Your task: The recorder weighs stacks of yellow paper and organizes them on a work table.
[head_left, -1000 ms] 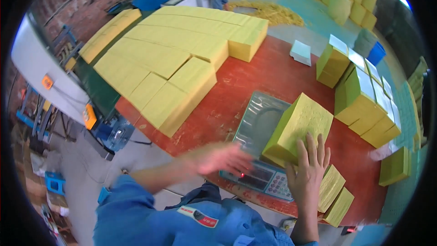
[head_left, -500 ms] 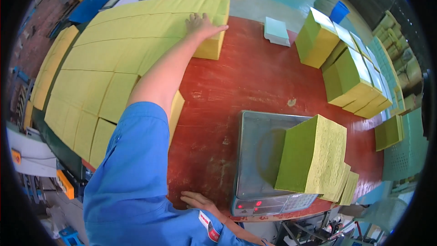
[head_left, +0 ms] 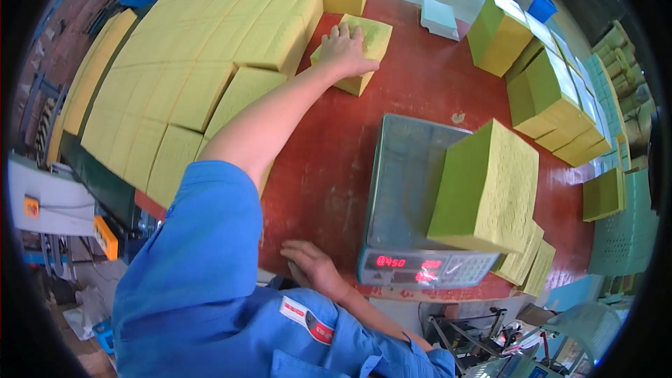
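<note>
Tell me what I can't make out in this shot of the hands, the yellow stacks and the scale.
All in the head view:
- Underside of the small yellow stack: left hand covers part of its top.
- Scale platform's right part: hidden by the tall yellow stack.
- Right hand fingers: partly tucked at the table edge.

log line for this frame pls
left hand: flat on small yellow stack, pulled off the block | right hand: table edge | scale: loaded

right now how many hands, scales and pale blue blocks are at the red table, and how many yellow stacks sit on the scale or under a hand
bare hands: 2 (left hand, right hand)
grey digital weighing scale: 1
pale blue flat block: 1
yellow-green sheet stack on the scale: 1
yellow sheet stack under the left hand: 1
total: 6
</note>
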Action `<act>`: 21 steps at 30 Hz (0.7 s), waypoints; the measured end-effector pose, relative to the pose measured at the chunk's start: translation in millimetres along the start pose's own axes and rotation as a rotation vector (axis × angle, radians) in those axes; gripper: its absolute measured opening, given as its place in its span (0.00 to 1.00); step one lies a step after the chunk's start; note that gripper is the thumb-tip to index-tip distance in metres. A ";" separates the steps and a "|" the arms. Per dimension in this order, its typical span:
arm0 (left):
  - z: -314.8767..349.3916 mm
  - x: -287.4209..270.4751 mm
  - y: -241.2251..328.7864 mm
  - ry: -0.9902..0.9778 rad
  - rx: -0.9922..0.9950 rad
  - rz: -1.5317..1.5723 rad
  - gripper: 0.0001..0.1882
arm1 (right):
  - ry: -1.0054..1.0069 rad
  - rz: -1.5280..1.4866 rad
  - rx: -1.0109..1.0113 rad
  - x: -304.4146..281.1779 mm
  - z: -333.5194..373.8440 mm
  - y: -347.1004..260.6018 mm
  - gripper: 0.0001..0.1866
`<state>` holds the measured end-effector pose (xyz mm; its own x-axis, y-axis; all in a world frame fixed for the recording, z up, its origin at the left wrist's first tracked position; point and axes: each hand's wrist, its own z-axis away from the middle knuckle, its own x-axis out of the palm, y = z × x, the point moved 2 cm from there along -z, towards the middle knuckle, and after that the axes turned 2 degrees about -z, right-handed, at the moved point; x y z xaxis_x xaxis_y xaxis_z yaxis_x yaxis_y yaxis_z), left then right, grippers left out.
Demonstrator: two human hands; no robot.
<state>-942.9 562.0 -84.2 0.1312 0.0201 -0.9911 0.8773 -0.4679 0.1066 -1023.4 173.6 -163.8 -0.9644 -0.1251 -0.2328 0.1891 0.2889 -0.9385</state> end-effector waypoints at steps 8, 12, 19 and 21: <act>178.5 -13.6 11.1 0.037 -0.032 -0.021 0.52 | -0.190 0.032 -0.024 -29.1 50.2 -43.4 0.22; 273.1 -25.2 11.3 0.089 0.001 -0.020 0.51 | -0.142 0.062 -0.196 -89.4 51.9 -111.1 0.20; 429.5 -54.6 -0.6 0.085 0.368 0.079 0.54 | -0.163 0.319 -0.397 -120.1 -31.7 -148.4 0.21; 451.1 -69.9 2.2 -0.049 0.417 -0.021 0.54 | -0.218 0.453 -0.459 -97.1 -69.4 -120.7 0.26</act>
<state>-1158.4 161.0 -50.3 0.0844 -0.0037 -0.9964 0.6166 -0.7854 0.0552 -965.4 216.8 -10.2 -0.7400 -0.0708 -0.6688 0.4219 0.7256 -0.5436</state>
